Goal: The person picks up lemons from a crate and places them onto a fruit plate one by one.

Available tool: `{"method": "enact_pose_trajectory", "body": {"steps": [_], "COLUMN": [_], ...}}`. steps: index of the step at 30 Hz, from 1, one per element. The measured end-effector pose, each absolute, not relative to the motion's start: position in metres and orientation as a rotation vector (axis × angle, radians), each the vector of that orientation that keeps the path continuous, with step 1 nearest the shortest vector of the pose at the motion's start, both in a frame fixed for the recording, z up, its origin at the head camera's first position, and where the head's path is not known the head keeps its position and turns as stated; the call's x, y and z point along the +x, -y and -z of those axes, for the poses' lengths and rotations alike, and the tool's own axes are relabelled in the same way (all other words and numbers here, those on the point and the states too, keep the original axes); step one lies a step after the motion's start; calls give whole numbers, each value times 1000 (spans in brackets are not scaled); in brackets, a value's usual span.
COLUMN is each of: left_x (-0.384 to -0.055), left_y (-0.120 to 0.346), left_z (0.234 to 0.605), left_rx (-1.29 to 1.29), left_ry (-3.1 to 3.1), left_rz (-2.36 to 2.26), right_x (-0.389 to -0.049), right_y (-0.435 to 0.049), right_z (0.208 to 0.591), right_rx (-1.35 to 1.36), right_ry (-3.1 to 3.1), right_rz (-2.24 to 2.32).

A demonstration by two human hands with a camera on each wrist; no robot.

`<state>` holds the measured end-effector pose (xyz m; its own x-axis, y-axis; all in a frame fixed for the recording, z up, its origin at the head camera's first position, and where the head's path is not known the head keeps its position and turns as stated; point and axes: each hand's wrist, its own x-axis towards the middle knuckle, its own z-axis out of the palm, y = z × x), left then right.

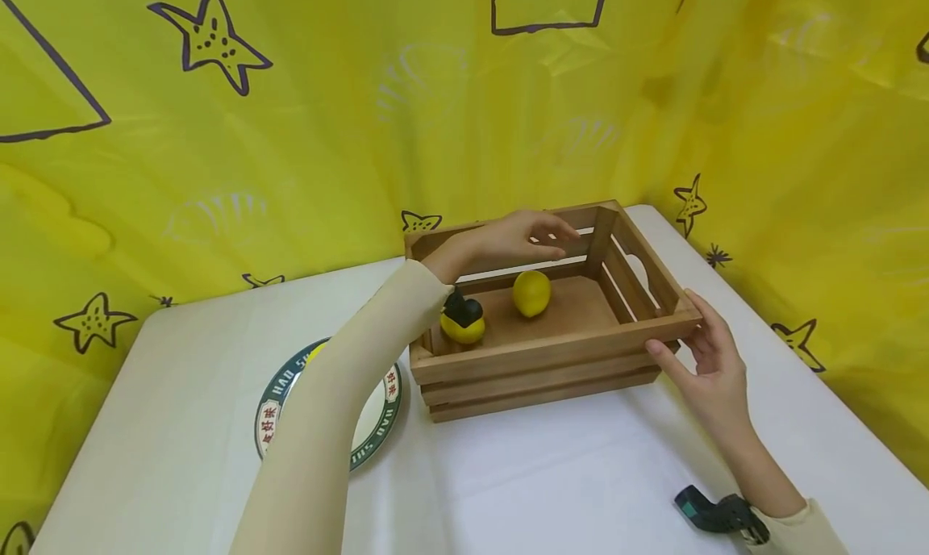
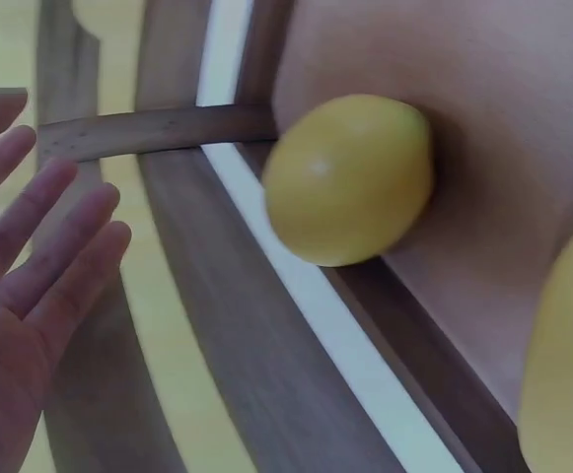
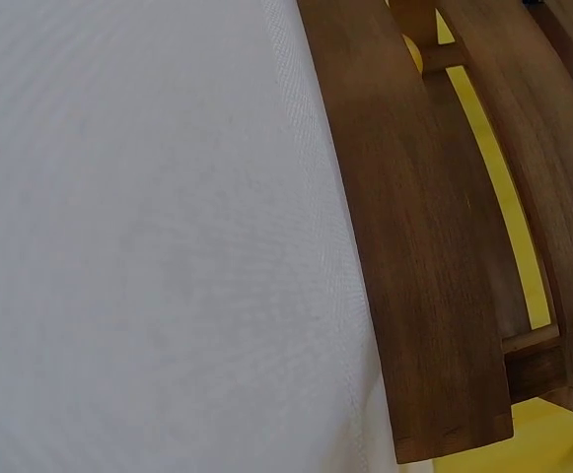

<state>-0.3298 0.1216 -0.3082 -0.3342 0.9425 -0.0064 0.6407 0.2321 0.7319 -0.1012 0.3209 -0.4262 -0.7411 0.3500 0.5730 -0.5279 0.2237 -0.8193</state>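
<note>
A slatted wooden crate (image 1: 537, 369) stands on the table, with two lemons inside. One lemon (image 1: 532, 294) lies near the middle of its floor; the other lemon (image 1: 464, 331) sits at the left end, partly covered by the black wrist camera. Above the crate's far side hovers my left hand (image 1: 518, 236), fingers loosely spread and holding nothing. The left wrist view shows this hand (image 2: 30, 266) apart from the nearer lemon (image 2: 350, 177). My right hand (image 1: 707, 369) grips the crate's near right corner, thumb on the front slat and fingers on the right side.
Left of the crate is a round plate (image 1: 381, 426) with a green lettered rim, partly behind my left sleeve (image 1: 334, 394). Something yellow (image 1: 316, 350) shows on it beside the sleeve. A yellow patterned curtain (image 1: 312, 135) hangs behind the white table (image 1: 196, 377).
</note>
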Motion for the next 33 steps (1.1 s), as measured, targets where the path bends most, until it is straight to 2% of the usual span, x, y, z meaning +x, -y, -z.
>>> {"method": "enact_pose_trajectory", "body": {"steps": [16, 24, 33], "left_x": [-333, -330, -329], "left_y": [-132, -129, -131], "left_z": [324, 336, 339], "left_rx": [1507, 1405, 1464], "left_ry": [-2134, -2097, -2196], "left_rz": [-480, -370, -50], "right_x": [-98, -98, -99], "right_y": [-320, -319, -318], "right_z": [421, 422, 422], "right_rx": [29, -3, 70], "right_ry": [1845, 1901, 1820], "right_rz": [-1617, -1562, -1654]}}
